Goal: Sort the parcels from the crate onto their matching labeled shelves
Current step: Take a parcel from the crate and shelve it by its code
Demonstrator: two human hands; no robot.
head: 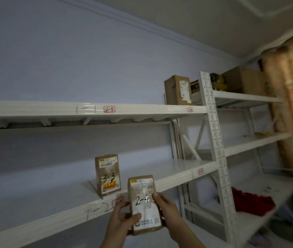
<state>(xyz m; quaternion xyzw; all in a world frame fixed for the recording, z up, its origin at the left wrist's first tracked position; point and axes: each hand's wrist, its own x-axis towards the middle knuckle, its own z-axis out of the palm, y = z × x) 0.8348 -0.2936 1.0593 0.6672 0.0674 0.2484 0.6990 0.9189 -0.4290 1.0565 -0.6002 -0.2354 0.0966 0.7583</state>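
I hold a small brown parcel (pixel 144 203) upright in front of the shelves, its white label hand-marked 2-4. My left hand (pixel 122 221) grips its left edge with the thumb across the label. My right hand (pixel 165 206) grips its right edge. Behind it a second brown parcel (pixel 107 174) marked 3-3 stands on the lower shelf (pixel 174 170). The upper shelf (pixel 142 110) carries a red-framed tag 2-3 (pixel 109 109) and a smaller tag (pixel 190 109) further right, too small to read. The crate is out of view.
A tall cardboard box (pixel 178 89) stands at the right end of the upper shelf. A second rack (pixel 246 97) to the right holds boxes on top and a red cloth (pixel 251 201) lower down. A perforated upright post (pixel 215 140) divides the racks. A large wrapped bundle (pixel 292 104) stands far right.
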